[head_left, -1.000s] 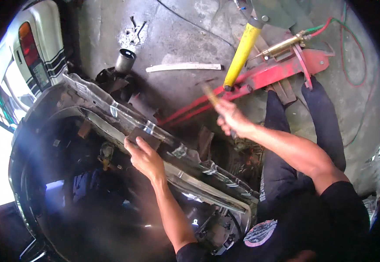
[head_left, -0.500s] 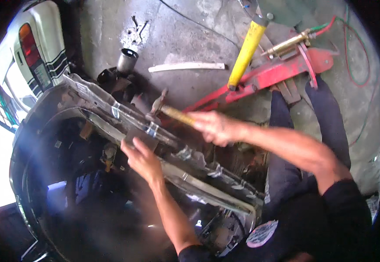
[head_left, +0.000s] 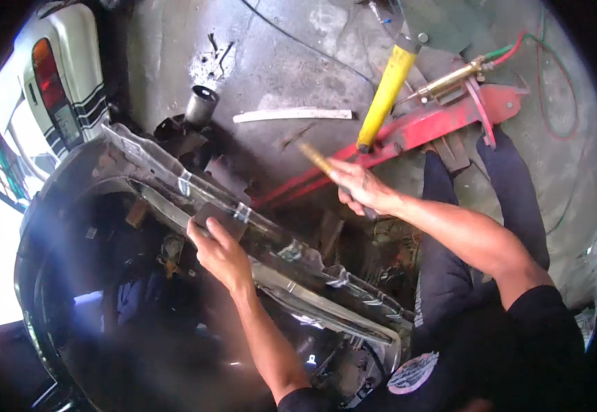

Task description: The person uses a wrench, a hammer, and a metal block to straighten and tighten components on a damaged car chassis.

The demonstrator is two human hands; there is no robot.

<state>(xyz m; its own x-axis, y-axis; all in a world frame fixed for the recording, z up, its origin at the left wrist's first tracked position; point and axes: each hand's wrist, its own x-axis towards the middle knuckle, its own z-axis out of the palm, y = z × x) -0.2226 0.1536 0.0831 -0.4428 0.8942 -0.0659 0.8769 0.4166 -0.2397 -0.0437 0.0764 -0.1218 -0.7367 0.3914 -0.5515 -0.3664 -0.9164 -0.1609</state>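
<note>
A hammer is in my right hand (head_left: pixel 360 188), whose fingers wrap round its dark grip. The hammer's wooden handle (head_left: pixel 317 158) tilts up and to the left, and its head is smeared by motion above the floor. My left hand (head_left: pixel 221 254) grips a dark rectangular block (head_left: pixel 224 218) at the edge of a bare, battered metal car body panel (head_left: pixel 264 226). The thumb lies on the near side of the block; the other fingers are partly hidden. The hammer is apart from the panel.
A red metal tool arm (head_left: pixel 422 127) with a yellow cylinder (head_left: pixel 389 93) and a brass torch (head_left: pixel 449 81) lies at the upper right. A white strip (head_left: pixel 291 115), a metal cylinder (head_left: pixel 202 103) and hoses (head_left: pixel 558 117) are on the floor. A white car panel with a tail light (head_left: pixel 50 79) stands left.
My right hand has lifted the hammer up and to the right, away from the panel. My left hand has stayed nearly in place with the block, which shows more now.
</note>
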